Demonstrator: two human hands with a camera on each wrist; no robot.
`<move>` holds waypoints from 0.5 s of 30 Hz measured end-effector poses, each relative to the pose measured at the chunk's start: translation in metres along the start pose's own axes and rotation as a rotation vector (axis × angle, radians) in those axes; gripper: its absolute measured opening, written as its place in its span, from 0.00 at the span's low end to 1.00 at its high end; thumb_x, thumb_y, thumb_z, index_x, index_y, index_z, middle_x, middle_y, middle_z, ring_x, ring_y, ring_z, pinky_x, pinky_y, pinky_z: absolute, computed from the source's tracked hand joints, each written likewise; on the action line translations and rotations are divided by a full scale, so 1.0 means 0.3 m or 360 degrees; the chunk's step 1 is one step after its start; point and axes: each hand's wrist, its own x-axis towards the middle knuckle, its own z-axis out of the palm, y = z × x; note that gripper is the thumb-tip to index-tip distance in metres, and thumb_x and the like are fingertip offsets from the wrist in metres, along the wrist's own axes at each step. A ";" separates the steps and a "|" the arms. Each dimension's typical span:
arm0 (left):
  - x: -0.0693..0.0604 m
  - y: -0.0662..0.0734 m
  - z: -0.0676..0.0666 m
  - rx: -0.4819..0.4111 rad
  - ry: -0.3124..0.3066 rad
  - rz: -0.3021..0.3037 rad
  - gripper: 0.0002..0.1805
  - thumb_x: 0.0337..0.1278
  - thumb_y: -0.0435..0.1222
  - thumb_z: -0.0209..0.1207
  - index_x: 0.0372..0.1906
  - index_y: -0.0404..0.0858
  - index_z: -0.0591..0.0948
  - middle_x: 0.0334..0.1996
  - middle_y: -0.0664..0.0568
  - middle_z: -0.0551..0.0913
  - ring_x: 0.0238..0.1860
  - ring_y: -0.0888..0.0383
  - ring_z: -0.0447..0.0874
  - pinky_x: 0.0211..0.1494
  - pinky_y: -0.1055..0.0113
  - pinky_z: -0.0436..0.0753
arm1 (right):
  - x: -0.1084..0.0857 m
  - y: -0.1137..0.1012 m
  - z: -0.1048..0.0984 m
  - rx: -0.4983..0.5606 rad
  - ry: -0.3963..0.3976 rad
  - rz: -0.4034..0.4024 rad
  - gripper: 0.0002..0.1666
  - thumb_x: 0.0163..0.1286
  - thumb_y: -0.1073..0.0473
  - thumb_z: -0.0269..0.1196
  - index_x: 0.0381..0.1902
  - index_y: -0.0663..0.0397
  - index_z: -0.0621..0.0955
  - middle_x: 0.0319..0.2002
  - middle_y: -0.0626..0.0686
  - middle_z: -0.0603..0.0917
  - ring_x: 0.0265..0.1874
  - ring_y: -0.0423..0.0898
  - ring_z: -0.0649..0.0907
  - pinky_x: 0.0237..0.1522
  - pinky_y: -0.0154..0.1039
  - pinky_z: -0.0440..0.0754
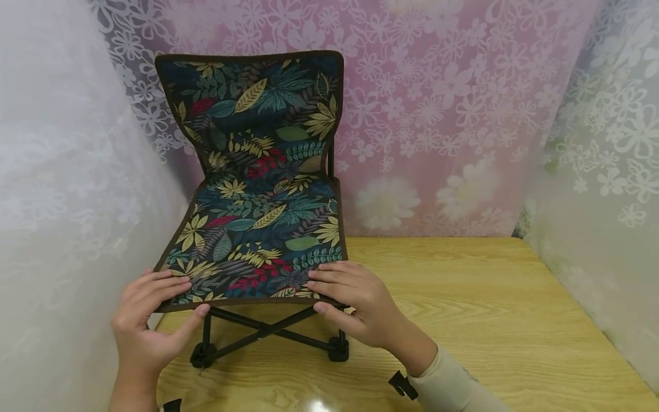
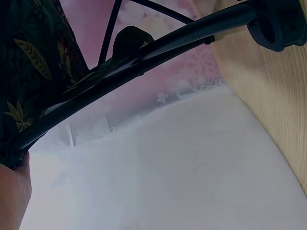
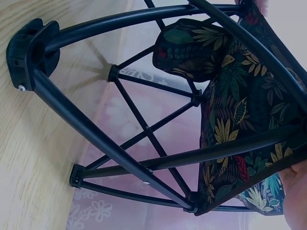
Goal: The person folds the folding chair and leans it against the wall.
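A folding chair with a dark leaf-patterned seat (image 1: 268, 229) and backrest (image 1: 257, 97) stands unfolded. My left hand (image 1: 149, 320) rests on the seat's front left corner, fingers fairly straight on the fabric and thumb against the front edge. At the front right corner, my right hand (image 1: 360, 303) lies the same way. Part of the left hand (image 2: 14, 194) shows beside the frame in the left wrist view. The right hand (image 3: 295, 196) touches the seat's edge in the right wrist view, its fingertips hidden. Crossed black legs (image 3: 91, 129) are spread beneath the seat.
The chair's feet (image 1: 338, 349) stand on a wood-grain table (image 1: 463, 297). A pink floral curtain (image 1: 437, 114) hangs behind, with pale sheets at the left (image 1: 62, 200) and right (image 1: 607, 200). Under the seat hangs a patterned fabric piece (image 3: 189, 50).
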 end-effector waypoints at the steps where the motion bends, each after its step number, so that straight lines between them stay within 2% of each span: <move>1: 0.000 -0.002 0.000 -0.0002 -0.0001 0.0000 0.27 0.46 0.50 0.82 0.35 0.28 0.92 0.39 0.45 0.94 0.58 0.62 0.86 0.79 0.60 0.71 | 0.001 -0.003 -0.002 0.0000 -0.0003 0.0003 0.22 0.83 0.47 0.60 0.61 0.52 0.88 0.59 0.53 0.90 0.61 0.52 0.88 0.68 0.54 0.82; 15: -0.005 -0.018 -0.010 0.0012 -0.0040 -0.0004 0.26 0.45 0.50 0.83 0.36 0.30 0.92 0.39 0.43 0.94 0.58 0.61 0.85 0.80 0.60 0.69 | -0.001 -0.009 0.000 0.0008 -0.0005 0.0021 0.21 0.82 0.48 0.61 0.61 0.53 0.88 0.59 0.54 0.90 0.61 0.52 0.88 0.71 0.51 0.80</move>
